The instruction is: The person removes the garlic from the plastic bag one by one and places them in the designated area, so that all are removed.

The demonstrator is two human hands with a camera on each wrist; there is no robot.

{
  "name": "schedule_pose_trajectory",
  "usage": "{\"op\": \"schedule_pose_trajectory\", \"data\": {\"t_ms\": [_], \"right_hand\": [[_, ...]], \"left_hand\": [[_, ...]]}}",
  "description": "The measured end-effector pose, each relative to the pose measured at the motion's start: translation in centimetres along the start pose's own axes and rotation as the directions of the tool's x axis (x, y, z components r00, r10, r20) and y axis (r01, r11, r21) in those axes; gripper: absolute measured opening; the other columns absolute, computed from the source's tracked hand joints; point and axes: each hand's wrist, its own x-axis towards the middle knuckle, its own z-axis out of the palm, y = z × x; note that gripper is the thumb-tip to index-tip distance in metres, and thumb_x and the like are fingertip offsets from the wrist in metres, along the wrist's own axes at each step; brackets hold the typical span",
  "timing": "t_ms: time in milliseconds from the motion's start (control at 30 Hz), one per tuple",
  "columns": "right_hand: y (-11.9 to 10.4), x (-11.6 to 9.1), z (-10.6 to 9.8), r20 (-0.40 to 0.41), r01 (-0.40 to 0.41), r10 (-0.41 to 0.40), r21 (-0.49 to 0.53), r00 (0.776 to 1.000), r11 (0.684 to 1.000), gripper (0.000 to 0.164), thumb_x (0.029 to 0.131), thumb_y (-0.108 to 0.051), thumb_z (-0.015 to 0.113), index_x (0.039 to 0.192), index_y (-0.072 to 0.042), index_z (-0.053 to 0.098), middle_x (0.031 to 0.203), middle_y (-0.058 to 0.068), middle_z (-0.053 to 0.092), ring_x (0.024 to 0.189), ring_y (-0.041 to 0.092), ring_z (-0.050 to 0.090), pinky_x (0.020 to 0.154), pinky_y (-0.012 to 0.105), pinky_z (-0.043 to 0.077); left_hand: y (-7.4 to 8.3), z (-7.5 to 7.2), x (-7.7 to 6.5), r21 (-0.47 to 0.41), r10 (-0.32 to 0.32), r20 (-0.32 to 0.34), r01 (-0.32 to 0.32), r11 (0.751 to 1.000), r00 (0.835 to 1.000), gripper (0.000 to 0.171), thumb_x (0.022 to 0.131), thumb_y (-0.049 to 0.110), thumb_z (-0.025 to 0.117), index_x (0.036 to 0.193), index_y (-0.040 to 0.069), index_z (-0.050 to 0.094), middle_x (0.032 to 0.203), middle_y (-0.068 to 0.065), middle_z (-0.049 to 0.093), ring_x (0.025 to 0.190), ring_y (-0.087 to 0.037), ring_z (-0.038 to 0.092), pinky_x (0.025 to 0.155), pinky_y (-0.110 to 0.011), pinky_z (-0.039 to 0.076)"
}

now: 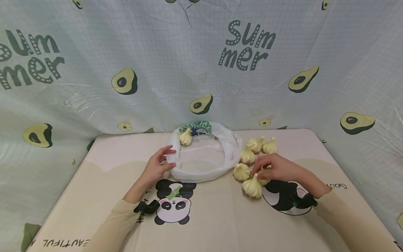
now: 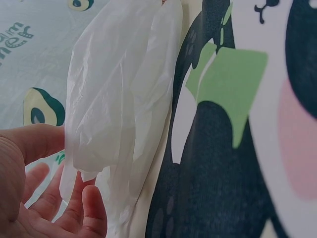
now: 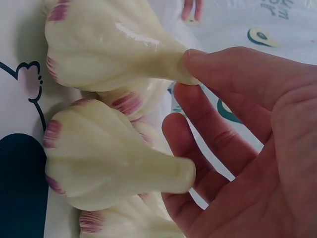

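Observation:
A white plastic bag (image 1: 201, 176) lies with its mouth held wide, a green tree print on its far side. One garlic bulb (image 1: 185, 138) sits inside at the far left. At the bag's left rim, my left hand (image 1: 160, 163) touches the plastic with loosely spread fingers and thumb. My right hand (image 1: 271, 168) pinches the stem of a garlic bulb (image 3: 104, 44) between thumb and fingertips. Just below that bulb in the right wrist view is another garlic bulb (image 3: 99, 158), its stem close to my other fingers.
Several more garlic bulbs lie right of the bag, including one by its edge (image 1: 241, 172) and one farthest right (image 1: 270, 146). The tablecloth (image 1: 207, 217) carries panda prints. Behind the table hangs a curtain (image 1: 170, 77) with avocado and lettering prints.

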Motion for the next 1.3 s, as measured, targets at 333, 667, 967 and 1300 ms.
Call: {"op": "schedule_pose_trajectory", "data": {"t_ms": [333,667,967,1300], "right_hand": [[0.0,0.1,-0.9,-0.04,-0.003,0.001,-0.049,0.999,0.999,0.014,0.089,-0.014,0.075,0.103,-0.013,0.076,0.104,-0.007,0.071,0.102,0.012,0.062,0.097,0.029,0.044],[-0.8,2.9,-2.3,-0.073,-0.047,0.048,0.007,0.996,0.999,0.015,0.09,-0.007,0.073,0.105,-0.008,0.075,0.104,0.009,0.071,0.096,0.019,0.064,0.081,0.037,0.052],[-1.2,8.3,-2.8,-0.094,-0.13,0.137,0.082,0.986,0.988,0.021,0.094,-0.011,0.069,0.113,-0.003,0.072,0.113,0.017,0.069,0.098,0.026,0.064,0.081,0.04,0.052],[-1.1,16.2,-1.0,-0.15,-0.171,0.182,0.083,0.972,0.982,0.022,0.097,-0.015,0.065,0.116,-0.007,0.073,0.114,0.01,0.07,0.103,0.024,0.063,0.086,0.04,0.05]], "left_hand": [[0.1,-0.1,0.0,-0.006,0.009,-0.004,-0.009,1.0,1.0,0.069,0.09,-0.002,0.068,0.151,0.001,0.036,0.141,-0.022,0.051,0.115,-0.036,0.051,0.075,-0.022,0.046],[0.5,-0.2,-0.3,-0.009,-0.007,-0.012,0.007,1.0,1.0,0.068,0.089,-0.002,0.069,0.15,0.005,0.039,0.14,-0.018,0.053,0.117,-0.036,0.051,0.079,-0.022,0.045],[0.5,-0.1,-0.3,0.017,-0.029,-0.005,0.029,0.999,1.0,0.068,0.09,-0.003,0.068,0.151,0.004,0.038,0.141,-0.018,0.053,0.12,-0.036,0.049,0.084,-0.024,0.043],[1.0,0.0,-0.5,0.032,-0.034,-0.008,0.034,0.999,0.999,0.067,0.09,-0.003,0.067,0.15,0.003,0.038,0.141,-0.019,0.053,0.121,-0.037,0.047,0.091,-0.033,0.042]]}}
